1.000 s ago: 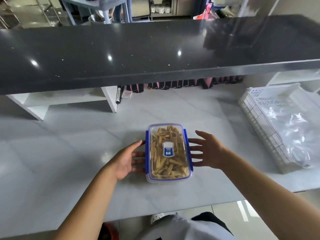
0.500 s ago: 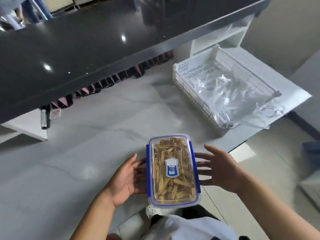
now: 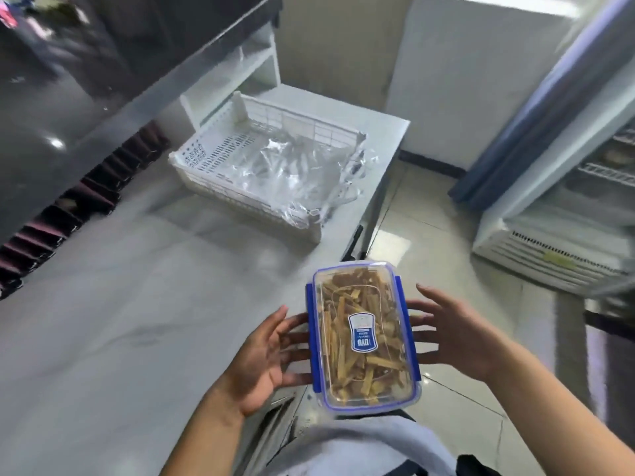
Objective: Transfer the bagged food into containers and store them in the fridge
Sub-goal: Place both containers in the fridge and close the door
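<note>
The lidded box (image 3: 364,338) of food strips is at 6 o'clock, just past the counter (image 3: 120,321) edge, carried between two flat hands. The left hand (image 3: 261,359), at 7 o'clock, lays straight, spread fingers against its left side. The right hand (image 3: 457,338), at 5 o'clock, does likewise on the right side, thumb raised. The fridge (image 3: 567,201) stands at 2 o'clock. A white basket (image 3: 206,166) holding a clear bag (image 3: 292,170) sits at 12 o'clock.

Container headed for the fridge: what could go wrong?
1. The left hand and right hand hold the container with straight fingers against its long sides, not curled round it. It hangs past the counter edge over the floor, so a slip could drop it.
2. The fridge door appears open at right; the container might clip it.
</note>
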### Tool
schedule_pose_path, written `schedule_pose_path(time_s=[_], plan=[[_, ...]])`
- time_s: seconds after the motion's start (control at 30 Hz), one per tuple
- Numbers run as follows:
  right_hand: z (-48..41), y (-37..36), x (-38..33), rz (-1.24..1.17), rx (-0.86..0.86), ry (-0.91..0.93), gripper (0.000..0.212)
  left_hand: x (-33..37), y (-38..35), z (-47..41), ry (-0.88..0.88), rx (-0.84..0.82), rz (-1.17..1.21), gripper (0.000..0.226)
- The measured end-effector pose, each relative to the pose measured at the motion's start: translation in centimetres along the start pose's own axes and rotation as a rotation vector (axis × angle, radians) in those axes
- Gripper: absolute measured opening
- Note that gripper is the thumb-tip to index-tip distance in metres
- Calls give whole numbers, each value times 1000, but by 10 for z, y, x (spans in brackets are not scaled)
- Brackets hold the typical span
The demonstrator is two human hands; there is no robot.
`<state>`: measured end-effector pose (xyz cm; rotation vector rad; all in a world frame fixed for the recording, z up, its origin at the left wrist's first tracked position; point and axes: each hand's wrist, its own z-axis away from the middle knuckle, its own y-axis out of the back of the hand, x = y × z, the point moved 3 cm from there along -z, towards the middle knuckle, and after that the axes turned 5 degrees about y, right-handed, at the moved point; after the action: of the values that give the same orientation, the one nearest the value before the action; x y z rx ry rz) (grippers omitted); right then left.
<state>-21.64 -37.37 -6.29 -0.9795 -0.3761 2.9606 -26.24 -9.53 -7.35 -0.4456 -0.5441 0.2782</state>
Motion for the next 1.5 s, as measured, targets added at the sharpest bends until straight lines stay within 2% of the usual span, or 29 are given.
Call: schedule_pose_path(time_s=[0.33,0.67,0.9,1.07,1.33,1.5], plan=[[118,23,128,-556,187,165,59,-26,-36,-1,168,-308,-415,56],[211,110,202,-822,278,364,61,-91,-168,-20,289,-536,-668,61],[248,209,214,-858,268,435,62,-137,-274,-48,329,-540,-771,61],[256,274,207,-851,232,477,60,-160,-325,-76,333,-528,-730,64],[232,346,171,-834,183,405,63,-156,-371,-125,343,-429,-722,61],[197,399,131,-838,220,330,62,-136,-411,-182,367,-396,-715,59]])
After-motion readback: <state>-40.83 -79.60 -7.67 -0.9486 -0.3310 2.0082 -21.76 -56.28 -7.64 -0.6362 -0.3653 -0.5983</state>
